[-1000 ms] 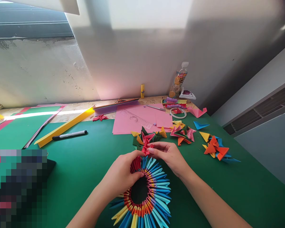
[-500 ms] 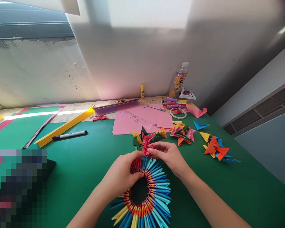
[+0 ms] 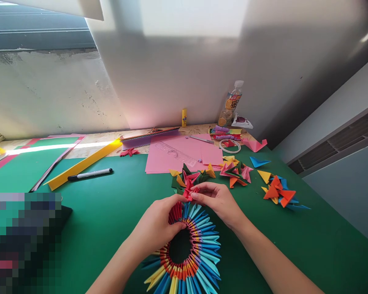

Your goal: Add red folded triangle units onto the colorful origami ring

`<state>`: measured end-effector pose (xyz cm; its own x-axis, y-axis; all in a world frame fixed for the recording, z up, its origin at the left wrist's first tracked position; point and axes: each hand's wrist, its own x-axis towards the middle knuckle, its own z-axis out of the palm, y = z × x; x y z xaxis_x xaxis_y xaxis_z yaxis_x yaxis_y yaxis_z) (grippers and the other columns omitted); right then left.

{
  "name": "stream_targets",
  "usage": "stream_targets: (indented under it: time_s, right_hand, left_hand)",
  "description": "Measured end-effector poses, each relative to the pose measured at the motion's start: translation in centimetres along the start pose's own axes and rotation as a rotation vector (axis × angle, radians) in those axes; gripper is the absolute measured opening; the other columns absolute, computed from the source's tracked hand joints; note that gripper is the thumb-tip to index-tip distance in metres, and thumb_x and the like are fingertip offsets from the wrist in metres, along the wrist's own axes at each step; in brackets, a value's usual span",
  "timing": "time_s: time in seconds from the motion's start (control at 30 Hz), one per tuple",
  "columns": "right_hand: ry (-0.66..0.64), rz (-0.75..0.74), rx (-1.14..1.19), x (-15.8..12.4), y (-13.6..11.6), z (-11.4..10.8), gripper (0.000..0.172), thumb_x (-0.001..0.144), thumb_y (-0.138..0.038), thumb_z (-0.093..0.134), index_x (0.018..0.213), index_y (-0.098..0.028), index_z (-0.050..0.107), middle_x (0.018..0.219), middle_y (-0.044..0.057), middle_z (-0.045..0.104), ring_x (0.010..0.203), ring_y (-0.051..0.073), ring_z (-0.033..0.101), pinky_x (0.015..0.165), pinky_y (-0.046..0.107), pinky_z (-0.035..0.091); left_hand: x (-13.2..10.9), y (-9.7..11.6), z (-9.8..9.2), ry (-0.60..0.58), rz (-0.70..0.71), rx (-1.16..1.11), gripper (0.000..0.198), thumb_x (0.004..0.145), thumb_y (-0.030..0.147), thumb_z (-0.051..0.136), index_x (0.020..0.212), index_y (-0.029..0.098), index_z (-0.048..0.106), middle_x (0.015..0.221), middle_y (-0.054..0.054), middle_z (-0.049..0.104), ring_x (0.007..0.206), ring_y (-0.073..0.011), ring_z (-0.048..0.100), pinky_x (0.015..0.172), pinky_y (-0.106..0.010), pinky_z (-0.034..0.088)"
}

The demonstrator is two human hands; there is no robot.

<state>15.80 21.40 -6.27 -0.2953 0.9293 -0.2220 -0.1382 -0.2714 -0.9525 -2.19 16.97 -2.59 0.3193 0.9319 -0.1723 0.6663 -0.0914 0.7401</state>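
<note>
A ring of folded paper pieces (image 3: 207, 245), mostly blue with yellow, red and orange parts, lies on the green tabletop. My left hand (image 3: 162, 222) grips its upper left side, thumb inside the hole and fingers over the red pieces. Just above the ring's top edge, my right hand (image 3: 217, 200) pinches a small red folded paper piece (image 3: 192, 192) between thumb and fingers. Behind it is a loose pile of pink, green and yellow folded pieces (image 3: 184, 175). My fingers partly hide the spot where the red piece meets the ring.
More folded pieces (image 3: 279, 192) lie at the right, near a roll of white tape (image 3: 230, 145). Pink sheets (image 3: 159, 163) with a clear ruler, a marker (image 3: 90, 174), a yellow paper strip (image 3: 82, 165), a glue stick (image 3: 184, 117) and a bottle (image 3: 231, 104) are farther back.
</note>
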Motion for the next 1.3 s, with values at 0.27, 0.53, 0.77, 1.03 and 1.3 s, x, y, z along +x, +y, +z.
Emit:
stream_targets:
  time_s: [0.27,0.53,0.77,1.03,1.3]
  right_hand:
    - [-0.008,-0.034,-0.055,-0.1,-0.11,0.1,0.026,0.059,-0.035,0.078,0.075,-0.016,0.068,0.07,0.004,0.07,0.066,0.018,0.067,0.067,0.031,0.055]
    - [0.01,-0.023,-0.033,0.0,0.11,0.14,0.027,0.058,-0.036,0.078,0.074,-0.016,0.068,0.07,0.003,0.07,0.065,0.018,0.066,0.067,0.031,0.055]
    - [0.015,-0.015,-0.037,-0.04,0.01,0.16,0.029,0.058,-0.037,0.079,0.074,-0.016,0.068,0.071,0.004,0.071,0.066,0.018,0.067,0.069,0.032,0.055]
    - [-0.012,-0.069,-0.11,-0.14,-0.29,0.06,0.026,0.061,-0.035,0.077,0.079,-0.017,0.069,0.077,0.005,0.072,0.075,0.021,0.068,0.075,0.035,0.055]
    - [-0.022,-0.054,-0.094,-0.14,-0.16,0.03,0.027,0.061,-0.034,0.077,0.082,-0.018,0.07,0.081,0.005,0.072,0.079,0.022,0.068,0.077,0.035,0.054]
  left_hand:
    - [0.02,0.12,-0.02,0.0,0.0,0.0,0.042,0.069,0.016,0.066,0.109,0.028,0.056,0.105,0.003,0.066,0.096,-0.0194,0.059,0.082,-0.03,0.042]
    - [-0.01,0.0,0.01,0.006,0.006,0.003,0.043,0.069,0.016,0.066,0.11,0.028,0.056,0.107,0.002,0.066,0.097,-0.02,0.058,0.085,-0.03,0.042]
    - [0.06,0.01,0.07,0.004,0.001,-0.002,0.042,0.069,0.017,0.065,0.109,0.027,0.057,0.106,0.0,0.066,0.096,-0.0206,0.058,0.084,-0.031,0.043]
    - [-0.02,0.25,-0.08,0.008,0.014,-0.021,0.04,0.07,0.016,0.064,0.108,0.027,0.056,0.1,0.001,0.067,0.091,-0.021,0.06,0.079,-0.031,0.044]
    - [-0.03,0.37,-0.13,0.002,0.008,-0.01,0.04,0.069,0.015,0.065,0.106,0.027,0.056,0.104,0.001,0.066,0.095,-0.0212,0.059,0.082,-0.031,0.043]
